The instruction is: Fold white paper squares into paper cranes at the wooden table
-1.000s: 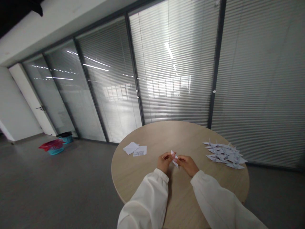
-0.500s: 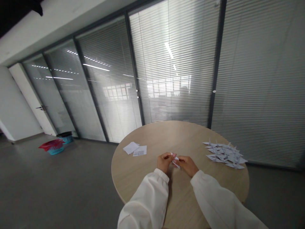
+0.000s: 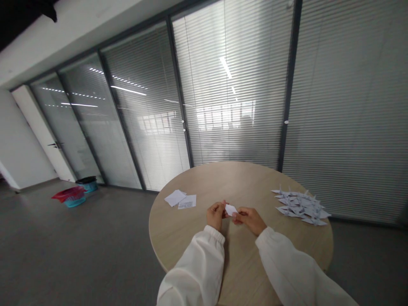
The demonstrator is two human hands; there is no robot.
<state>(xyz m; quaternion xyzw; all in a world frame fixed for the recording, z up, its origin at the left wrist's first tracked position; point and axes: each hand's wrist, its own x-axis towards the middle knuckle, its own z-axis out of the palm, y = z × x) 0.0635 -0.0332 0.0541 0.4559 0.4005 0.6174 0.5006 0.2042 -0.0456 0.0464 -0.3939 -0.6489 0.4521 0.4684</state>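
A small folded piece of white paper (image 3: pixel 231 210) is held between my two hands above the round wooden table (image 3: pixel 236 180). My left hand (image 3: pixel 216 215) pinches its left end, and my right hand (image 3: pixel 250 219) grips the right end between thumb and fingers. The paper's flat, angular face shows between the fingertips. To the right, on the table, lies a cluster of folded white paper cranes (image 3: pixel 299 207). Several white paper sheets (image 3: pixel 175 197) lie overlapping at the left; one carries printed text.
Past the table's far edge runs a glass partition with blinds (image 3: pixel 236 127). On the floor at the left stand a blue bin with a red liner (image 3: pixel 72 195) and another with a black liner (image 3: pixel 87 183). A white door (image 3: pixel 44 134) is farther left.
My hands have moved slightly apart, the left one shifting a little to the left. The folded paper has turned, so more of its flat white face shows.
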